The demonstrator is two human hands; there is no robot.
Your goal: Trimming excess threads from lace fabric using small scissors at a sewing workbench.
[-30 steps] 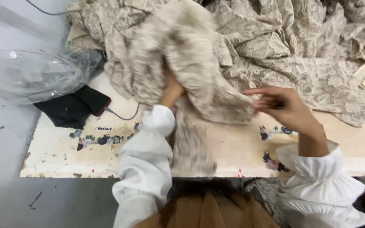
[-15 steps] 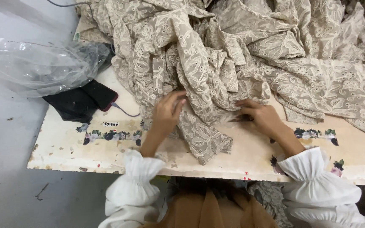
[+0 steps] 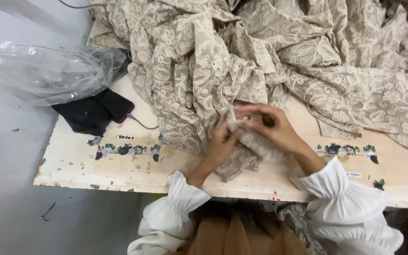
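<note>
lace fabric (image 3: 270,71), beige with an embroidered floral pattern, lies heaped over the far and right part of the counter (image 3: 95,167); one fold hangs toward us and drapes over the near edge between our arms.

left to right, as we see it:
- grey floor (image 3: 10,189) off the counter's left end.
- clear plastic bag (image 3: 43,73), crumpled, at the counter's far-left corner, partly overhanging the floor.
- black cloth (image 3: 83,118) just below the bag, touching it.
- phone (image 3: 116,105), dark with a red edge, lies on the black cloth; a thin cable (image 3: 142,124) runs from it toward the fabric and goes under the fabric's edge.
- counter top is pale and worn, with a strip of flower stickers near the front edge.
- left hand (image 3: 223,141): fingers curled up into the hanging fold, clenched on the lace from the left.
- right hand (image 3: 272,127): just beside the left, touching it at the fingertips, pinching the same bunched bit of lace from above. both hands grasping fabric, neither one released.
- the gripped bit sits near the counter's front, at the near edge of the heap.
- white ruffled cuffs on both wrists; the right sleeve (image 3: 350,203) overlaps the counter's front edge.
- tan garment below the counter, between our arms.
- far right: the rest of the lace spreads flatter, reaching the picture's edge.
</note>
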